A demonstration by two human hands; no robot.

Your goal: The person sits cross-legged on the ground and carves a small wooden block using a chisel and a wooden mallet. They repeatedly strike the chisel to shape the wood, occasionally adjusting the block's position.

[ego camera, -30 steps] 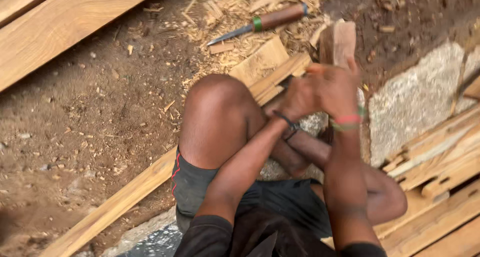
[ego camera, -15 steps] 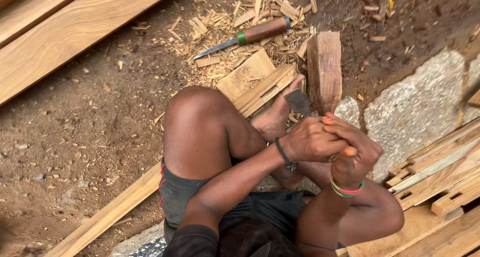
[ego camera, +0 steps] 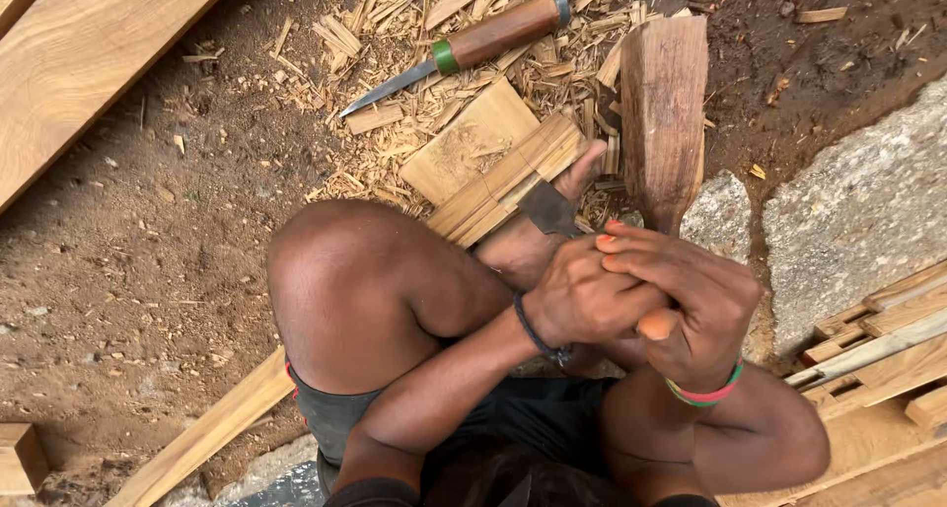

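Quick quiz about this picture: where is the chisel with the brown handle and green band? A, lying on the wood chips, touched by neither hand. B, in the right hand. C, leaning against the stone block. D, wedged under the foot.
A: the chisel lies flat on the wood chips near the top of the view, well apart from the left hand and right hand, which are clasped around the wooden mallet.

Soft, even daylight falls from above, bright without harshness. Shadows are faint, gathering only under the bent knee (ego camera: 345,290) and beside the wooden mallet (ego camera: 663,112). A slight sheen lies on the knee's skin. The wood chips (ego camera: 395,43) look crisp; the bottom edge goes dark and a little soft.
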